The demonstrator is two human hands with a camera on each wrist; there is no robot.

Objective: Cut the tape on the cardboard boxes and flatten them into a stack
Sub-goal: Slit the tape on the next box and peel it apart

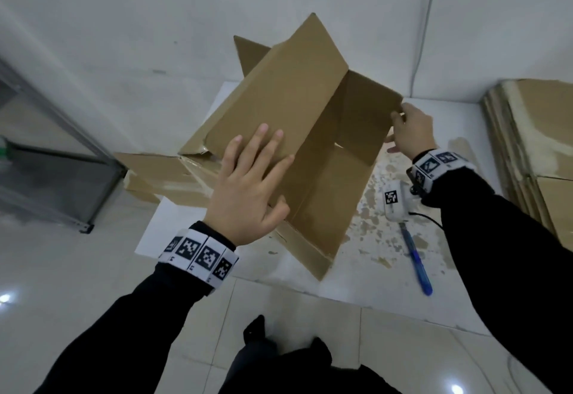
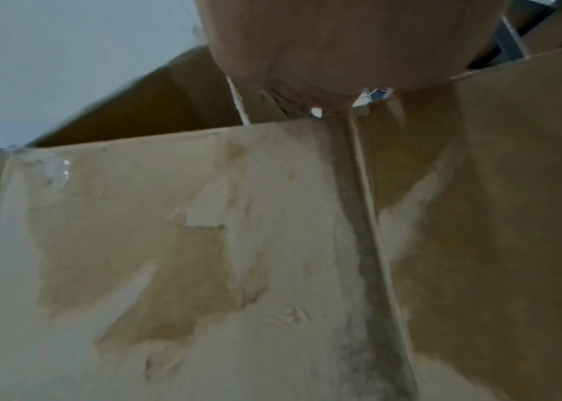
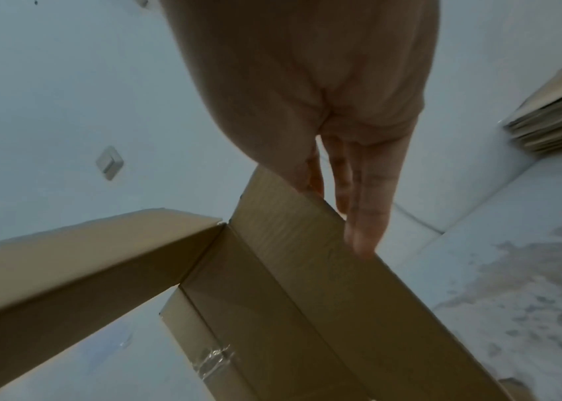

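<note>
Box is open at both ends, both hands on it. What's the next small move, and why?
Probably push the left hand down and across on the top panel while the right hand holds the far flap, so the box collapses flat. The flaps hang loose, the cutter lies set down, and flattened boxes wait to the right.

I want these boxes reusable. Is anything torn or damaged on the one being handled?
Yes: the cardboard box is torn and crumpled at its left corner, and the left wrist view shows its paper skin peeled in pale patches with tape remnants.

left hand [image 2: 334, 54] fingers are hiding behind the palm in left wrist view; flat stack [image 1: 539, 152] is running off frame's right edge.
</note>
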